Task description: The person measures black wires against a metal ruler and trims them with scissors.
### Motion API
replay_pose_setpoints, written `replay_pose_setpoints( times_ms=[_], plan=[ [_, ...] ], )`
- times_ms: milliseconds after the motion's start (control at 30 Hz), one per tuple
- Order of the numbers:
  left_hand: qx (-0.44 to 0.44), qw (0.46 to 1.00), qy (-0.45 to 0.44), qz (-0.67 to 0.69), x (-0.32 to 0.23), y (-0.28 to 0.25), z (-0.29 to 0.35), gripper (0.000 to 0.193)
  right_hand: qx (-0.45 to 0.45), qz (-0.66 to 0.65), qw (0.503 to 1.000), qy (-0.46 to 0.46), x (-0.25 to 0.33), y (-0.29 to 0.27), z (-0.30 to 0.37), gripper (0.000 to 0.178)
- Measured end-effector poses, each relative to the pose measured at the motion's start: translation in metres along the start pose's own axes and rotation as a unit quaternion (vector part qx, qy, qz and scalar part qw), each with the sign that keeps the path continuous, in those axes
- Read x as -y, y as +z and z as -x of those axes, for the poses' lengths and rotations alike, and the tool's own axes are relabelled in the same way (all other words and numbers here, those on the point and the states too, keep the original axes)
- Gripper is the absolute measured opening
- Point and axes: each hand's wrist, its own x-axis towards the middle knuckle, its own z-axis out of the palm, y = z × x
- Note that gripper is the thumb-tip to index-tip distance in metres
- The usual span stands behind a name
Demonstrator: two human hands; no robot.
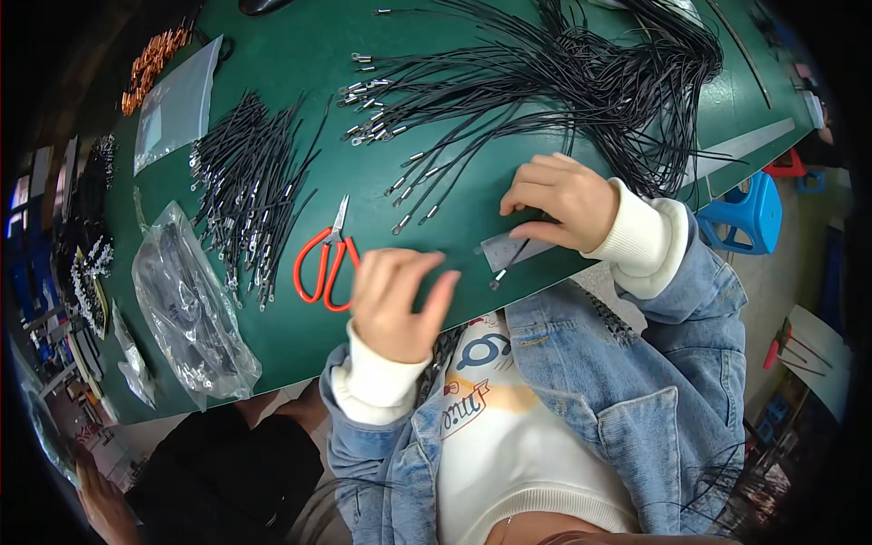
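Observation:
My right hand rests by the table's near edge with bent fingers. Its thumb lies on a short black cable with a metal ring terminal, which crosses a pale flat strip like a ruler. The cable's other end is hidden under the hand. Slightly blurred, my left hand hovers near the table edge, fingers curved and thumb apart, nothing visible in it. Just beyond it lie scissors with red handles, blades slightly apart. A large bundle of long black cables with ring terminals spreads at the back.
Left of the scissors is a pile of short black cables. Clear plastic bags and copper-coloured pieces lie farther left. A blue stool stands past the right edge. Another person's hand shows at lower left.

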Motion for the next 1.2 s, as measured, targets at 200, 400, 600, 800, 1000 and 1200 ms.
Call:
replay_pose_setpoints(
  times_ms=[200, 400, 600, 800, 1000, 1200],
  plan=[
    [0.112, 0.991, 0.064, 0.038, -0.009, 0.03, -0.002, 0.028, 0.052, 0.056, 0.996, -0.034, -0.013, -0.012, 0.011, 0.025],
    [0.128, 0.989, 0.072, 0.01, -0.007, 0.038, 0.0, 0.03, 0.06, 0.02, 0.997, -0.048, -0.012, -0.022, 0.017, 0.022],
    [0.129, 0.989, 0.059, 0.036, -0.014, 0.043, -0.006, 0.029, 0.061, -0.033, 0.998, -0.011, -0.019, -0.013, 0.02, 0.018],
    [0.046, 0.997, -0.033, 0.057, -0.01, 0.041, -0.003, 0.026, 0.007, -0.031, 0.999, -0.002, -0.008, -0.009, 0.014, 0.01],
    [0.056, 0.995, 0.006, 0.085, -0.004, 0.033, -0.003, 0.022, 0.035, -0.063, 0.997, -0.001, 0.0, -0.009, 0.015, 0.01],
    [0.066, 0.992, 0.027, 0.1, -0.011, 0.036, -0.008, 0.019, 0.014, -0.071, 0.997, 0.003, 0.007, -0.003, 0.015, 0.008]
  ],
)
